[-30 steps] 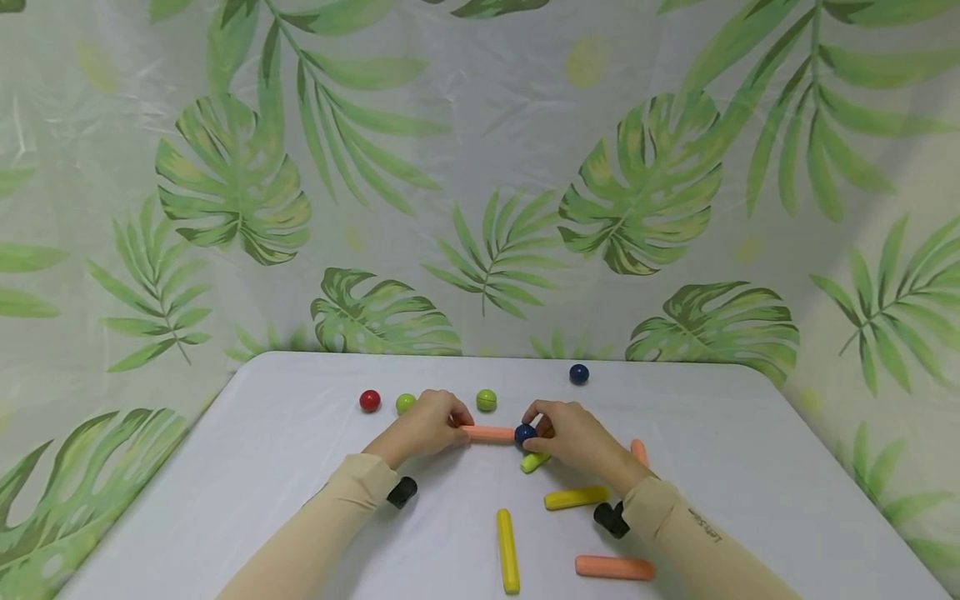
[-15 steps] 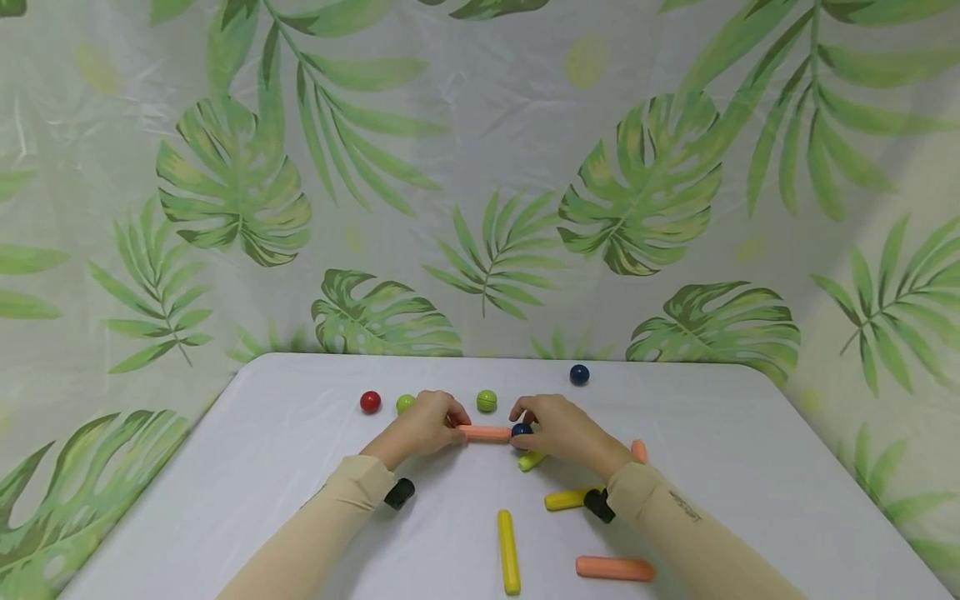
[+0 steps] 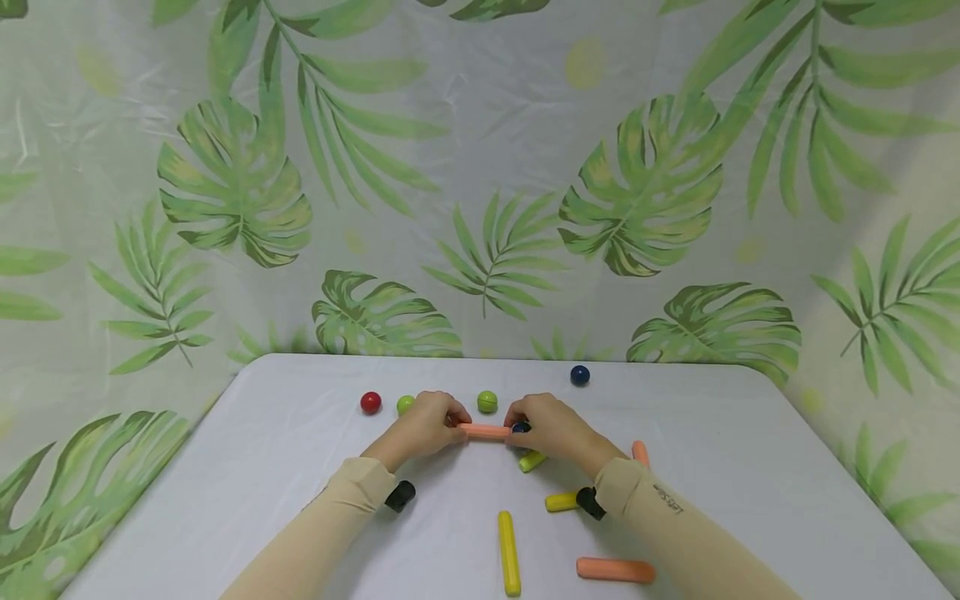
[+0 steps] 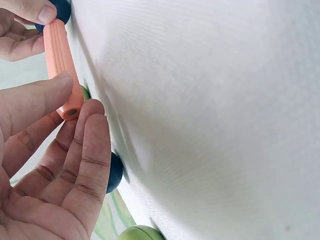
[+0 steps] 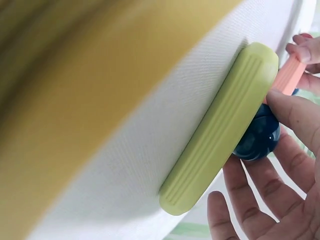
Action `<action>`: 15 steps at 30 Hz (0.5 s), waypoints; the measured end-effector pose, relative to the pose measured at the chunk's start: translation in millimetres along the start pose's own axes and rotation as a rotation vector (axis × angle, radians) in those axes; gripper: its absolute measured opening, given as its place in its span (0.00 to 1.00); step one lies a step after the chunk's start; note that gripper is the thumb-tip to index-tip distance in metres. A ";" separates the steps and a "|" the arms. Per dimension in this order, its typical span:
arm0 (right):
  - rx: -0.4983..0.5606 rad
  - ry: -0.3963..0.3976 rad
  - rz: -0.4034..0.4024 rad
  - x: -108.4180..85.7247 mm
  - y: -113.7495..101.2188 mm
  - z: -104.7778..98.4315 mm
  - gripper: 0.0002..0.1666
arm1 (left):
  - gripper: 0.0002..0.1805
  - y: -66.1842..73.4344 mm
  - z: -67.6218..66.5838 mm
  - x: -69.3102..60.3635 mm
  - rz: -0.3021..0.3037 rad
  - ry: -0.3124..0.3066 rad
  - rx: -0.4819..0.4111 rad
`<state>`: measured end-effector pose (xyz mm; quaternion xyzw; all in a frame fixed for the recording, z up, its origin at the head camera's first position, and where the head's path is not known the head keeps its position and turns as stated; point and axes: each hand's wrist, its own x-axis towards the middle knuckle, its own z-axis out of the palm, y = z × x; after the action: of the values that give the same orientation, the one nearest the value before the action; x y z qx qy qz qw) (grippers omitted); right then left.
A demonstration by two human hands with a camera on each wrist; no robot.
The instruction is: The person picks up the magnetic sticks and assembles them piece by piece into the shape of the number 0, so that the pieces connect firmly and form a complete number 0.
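Observation:
My left hand (image 3: 431,421) pinches an orange grooved stick (image 3: 486,431) near its left end. In the left wrist view, a small dark disc shows in the end face of that stick (image 4: 73,112). A dark blue ball (image 5: 259,135) meets the stick's other end, and my right hand (image 3: 558,425) holds it between thumb and fingers. In the right wrist view, the right thumb lies where the ball and the stick come together. Close under the right hand is a light green stick (image 5: 222,127); in the head view the hand partly covers it.
Behind the hands lie a red ball (image 3: 371,402), two green balls (image 3: 487,402) (image 3: 406,404) and another dark blue ball (image 3: 580,375). Nearer are yellow sticks (image 3: 508,553) (image 3: 561,502) and orange sticks (image 3: 615,570) (image 3: 640,452). A leaf-patterned sheet (image 3: 495,167) hangs behind the white table (image 3: 300,392).
My right hand has shifted slightly left along with the blue ball, and its forearm has swung left. The left hand and the orange stick have barely moved.

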<state>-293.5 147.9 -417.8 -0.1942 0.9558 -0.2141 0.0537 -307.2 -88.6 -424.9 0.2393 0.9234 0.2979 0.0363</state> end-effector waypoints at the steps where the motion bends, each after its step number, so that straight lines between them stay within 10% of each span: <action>1: -0.001 0.003 -0.004 0.1 0.0 0.1 0.06 | 0.06 -0.4 0.3 -0.2 0.000 0.002 -0.002; 15: 0.015 0.014 -0.023 -1.0 -1.9 -0.3 0.04 | 0.10 -6.1 -9.5 -6.9 -0.008 0.015 -0.018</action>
<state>-292.0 146.8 -416.7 -0.2035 0.9521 -0.2234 0.0462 -305.7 -101.2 -421.1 0.2330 0.9218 0.3079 0.0329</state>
